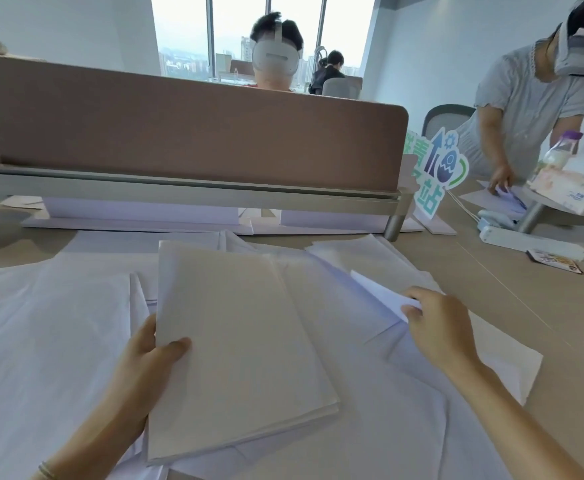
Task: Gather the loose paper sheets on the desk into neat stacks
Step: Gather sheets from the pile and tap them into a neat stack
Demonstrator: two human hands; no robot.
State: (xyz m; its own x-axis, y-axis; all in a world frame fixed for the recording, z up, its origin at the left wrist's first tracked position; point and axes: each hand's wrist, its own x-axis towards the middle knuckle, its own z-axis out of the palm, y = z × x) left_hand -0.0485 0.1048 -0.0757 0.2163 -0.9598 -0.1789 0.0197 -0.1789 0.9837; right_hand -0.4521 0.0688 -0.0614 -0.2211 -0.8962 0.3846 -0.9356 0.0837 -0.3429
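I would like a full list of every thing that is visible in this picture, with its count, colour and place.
gathered stack: one, white, desk centre, held at its left edge
loose sheets: many, white, spread over the near desk
desk: one, beige
divider panel: one, brown, across the desk's far side
sign: one, green and blue, right of the panel
power strip: one, white, far right
tissue pack: one, pale, far right
snack packet: one, dark, beside the power strip
other people: three, two with white headsets, behind the panel and at right
left hand: grips the gathered stack
right hand: pinches a loose sheet's corner
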